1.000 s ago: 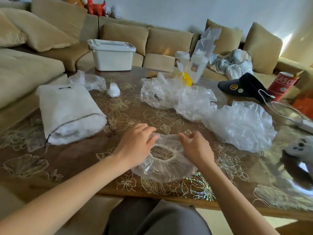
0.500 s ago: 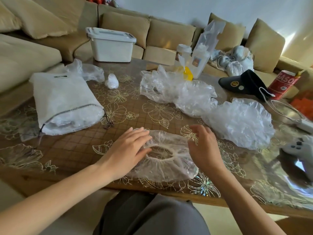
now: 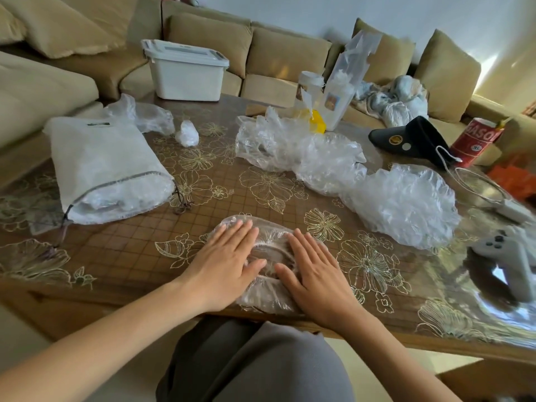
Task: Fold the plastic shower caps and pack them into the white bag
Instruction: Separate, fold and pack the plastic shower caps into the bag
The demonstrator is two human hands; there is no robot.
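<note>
A clear plastic shower cap [image 3: 268, 253] lies flat on the table near the front edge, its elastic ring facing up. My left hand [image 3: 226, 265] presses its left half with straight fingers. My right hand [image 3: 316, 277] presses its right half the same way. The white drawstring bag [image 3: 107, 166] lies on its side at the left, stuffed with folded caps, mouth toward me. A heap of loose caps [image 3: 400, 204] stretches across the middle and right of the table. A small folded cap [image 3: 187, 134] sits behind the bag.
A white lidded box [image 3: 185, 72] stands at the table's far edge. A tall clear packet [image 3: 342, 91], a black cap [image 3: 412, 139], a red can [image 3: 477, 142], a white cable [image 3: 478, 184] and a game controller [image 3: 510, 256] crowd the right side. Sofas surround the table [image 3: 116, 250].
Both hands went from pinching the cap's rim to lying flat on it. The cap has been pressed down flatter and sits closer to the table's front edge.
</note>
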